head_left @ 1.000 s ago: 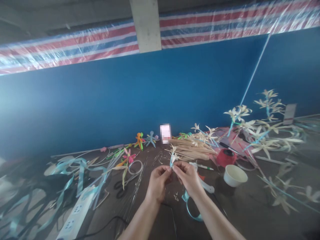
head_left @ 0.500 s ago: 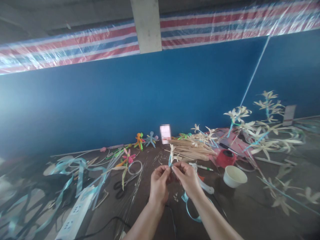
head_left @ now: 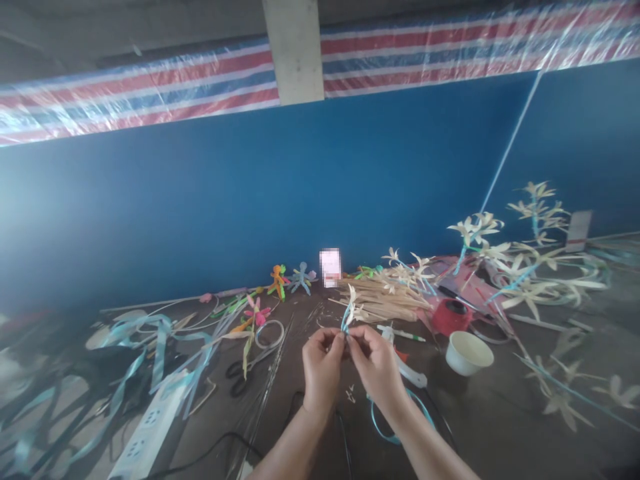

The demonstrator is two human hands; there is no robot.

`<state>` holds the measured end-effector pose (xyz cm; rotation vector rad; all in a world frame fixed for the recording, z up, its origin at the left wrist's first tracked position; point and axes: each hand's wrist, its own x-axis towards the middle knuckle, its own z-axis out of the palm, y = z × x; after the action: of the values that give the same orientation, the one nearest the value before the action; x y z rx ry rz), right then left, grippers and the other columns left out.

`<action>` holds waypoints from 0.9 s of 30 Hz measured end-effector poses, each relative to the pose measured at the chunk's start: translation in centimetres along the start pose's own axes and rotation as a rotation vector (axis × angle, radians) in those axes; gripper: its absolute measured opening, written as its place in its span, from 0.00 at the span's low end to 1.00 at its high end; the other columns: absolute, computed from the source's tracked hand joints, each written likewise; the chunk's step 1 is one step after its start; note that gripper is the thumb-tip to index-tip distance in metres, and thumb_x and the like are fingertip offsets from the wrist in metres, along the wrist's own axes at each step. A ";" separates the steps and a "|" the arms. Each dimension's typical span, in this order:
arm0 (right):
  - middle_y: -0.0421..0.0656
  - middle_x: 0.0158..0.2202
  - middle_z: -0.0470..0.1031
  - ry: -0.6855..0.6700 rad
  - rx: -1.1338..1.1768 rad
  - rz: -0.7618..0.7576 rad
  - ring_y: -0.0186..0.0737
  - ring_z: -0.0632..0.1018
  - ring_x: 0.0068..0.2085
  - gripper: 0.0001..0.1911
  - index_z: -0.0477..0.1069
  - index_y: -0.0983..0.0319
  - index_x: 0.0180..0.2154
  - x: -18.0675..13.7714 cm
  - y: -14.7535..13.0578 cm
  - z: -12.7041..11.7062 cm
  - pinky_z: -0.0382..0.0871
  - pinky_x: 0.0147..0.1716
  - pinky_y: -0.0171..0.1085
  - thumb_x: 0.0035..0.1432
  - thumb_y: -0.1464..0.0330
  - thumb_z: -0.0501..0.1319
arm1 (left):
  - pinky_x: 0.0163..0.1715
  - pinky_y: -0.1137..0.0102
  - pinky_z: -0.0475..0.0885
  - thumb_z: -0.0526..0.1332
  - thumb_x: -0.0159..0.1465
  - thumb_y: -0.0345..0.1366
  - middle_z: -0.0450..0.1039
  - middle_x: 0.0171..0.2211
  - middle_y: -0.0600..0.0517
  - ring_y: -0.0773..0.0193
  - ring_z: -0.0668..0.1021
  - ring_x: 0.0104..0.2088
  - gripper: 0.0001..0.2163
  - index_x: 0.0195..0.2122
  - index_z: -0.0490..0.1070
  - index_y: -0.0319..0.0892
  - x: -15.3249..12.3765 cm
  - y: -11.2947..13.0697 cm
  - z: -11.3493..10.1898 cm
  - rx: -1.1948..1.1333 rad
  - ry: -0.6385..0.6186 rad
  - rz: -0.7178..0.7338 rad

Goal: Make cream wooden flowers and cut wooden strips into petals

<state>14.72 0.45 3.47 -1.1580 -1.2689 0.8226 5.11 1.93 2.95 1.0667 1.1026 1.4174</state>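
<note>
Hands (head_left: 324,368) (head_left: 377,367) meet, fingertips (head_left: 341,339) seemingly pinching small flower (head_left: 353,307).

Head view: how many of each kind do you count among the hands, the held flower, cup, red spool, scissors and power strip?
hands: 2, left hand and right hand
flower, pinched by both hands: 1
cup: 1
red spool: 1
scissors: 1
power strip: 1
Total: 7

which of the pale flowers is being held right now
The small pale flower poking up between the left hand and right hand, both pinching its blue stem; the other flowers rest untouched at the right.
</note>
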 end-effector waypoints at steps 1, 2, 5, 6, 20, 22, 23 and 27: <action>0.41 0.25 0.71 0.003 -0.048 -0.026 0.36 0.71 0.26 0.07 0.66 0.63 0.30 -0.1 -0.4 -0.2 0.64 0.27 0.32 0.53 0.66 0.54 | 0.26 0.74 0.65 0.61 0.51 0.36 0.70 0.22 0.52 0.66 0.72 0.25 0.06 0.26 0.69 0.38 -0.1 0.4 0.0 0.074 0.010 0.048; 0.41 0.24 0.71 0.004 -0.088 -0.049 0.36 0.71 0.26 0.07 0.67 0.63 0.30 -0.2 -0.7 -0.4 0.64 0.27 0.31 0.53 0.66 0.54 | 0.26 0.74 0.65 0.60 0.51 0.35 0.70 0.22 0.51 0.66 0.71 0.25 0.06 0.26 0.70 0.38 -0.2 0.9 0.0 0.154 0.016 0.102; 0.41 0.24 0.71 0.009 -0.163 -0.100 0.36 0.71 0.25 0.07 0.67 0.62 0.30 -0.6 -1.9 -1.0 0.63 0.26 0.31 0.53 0.67 0.53 | 0.25 0.75 0.63 0.60 0.51 0.34 0.70 0.22 0.52 0.66 0.71 0.25 0.04 0.24 0.72 0.40 -0.5 2.4 0.1 0.348 0.010 0.240; 0.41 0.24 0.71 0.005 -0.174 -0.110 0.36 0.71 0.25 0.07 0.68 0.62 0.30 -0.7 -2.3 -1.2 0.63 0.26 0.31 0.53 0.67 0.53 | 0.24 0.75 0.62 0.60 0.51 0.33 0.69 0.22 0.52 0.66 0.70 0.24 0.04 0.24 0.72 0.40 -0.7 2.9 0.1 0.382 0.005 0.269; 0.46 0.34 0.75 -0.077 -0.409 -0.279 0.40 0.76 0.32 0.12 0.66 0.60 0.41 -1.8 -5.5 -3.2 0.67 0.31 0.34 0.53 0.71 0.52 | 0.28 0.74 0.63 0.53 0.56 0.29 0.66 0.25 0.51 0.67 0.69 0.26 0.07 0.30 0.71 0.42 -1.2 7.8 0.5 0.689 -0.194 0.659; 0.45 0.34 0.74 -0.089 -0.409 -0.269 0.41 0.76 0.33 0.12 0.66 0.60 0.41 -1.8 -5.7 -3.3 0.67 0.31 0.34 0.53 0.71 0.52 | 0.29 0.74 0.63 0.52 0.58 0.29 0.66 0.26 0.51 0.67 0.70 0.27 0.09 0.33 0.71 0.41 -1.2 8.1 0.2 0.761 -0.253 0.691; 0.45 0.34 0.74 -0.090 -0.405 -0.263 0.41 0.76 0.33 0.12 0.67 0.60 0.41 -1.8 -5.8 -3.3 0.67 0.31 0.34 0.53 0.71 0.52 | 0.29 0.74 0.63 0.51 0.58 0.29 0.66 0.26 0.51 0.68 0.70 0.27 0.09 0.33 0.71 0.41 -1.1 8.1 0.1 0.793 -0.272 0.705; 0.45 0.32 0.75 -0.106 -0.347 -0.209 0.42 0.75 0.31 0.12 0.68 0.60 0.40 -1.7 -5.9 -3.2 0.67 0.30 0.36 0.52 0.70 0.53 | 0.29 0.74 0.63 0.50 0.59 0.30 0.66 0.27 0.50 0.67 0.70 0.28 0.09 0.35 0.69 0.42 -0.9 7.4 -0.7 0.935 -0.313 0.770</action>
<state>16.84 -3.31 8.90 -1.2377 -1.6357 0.5269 3.11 0.43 10.03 2.4922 1.1860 1.1811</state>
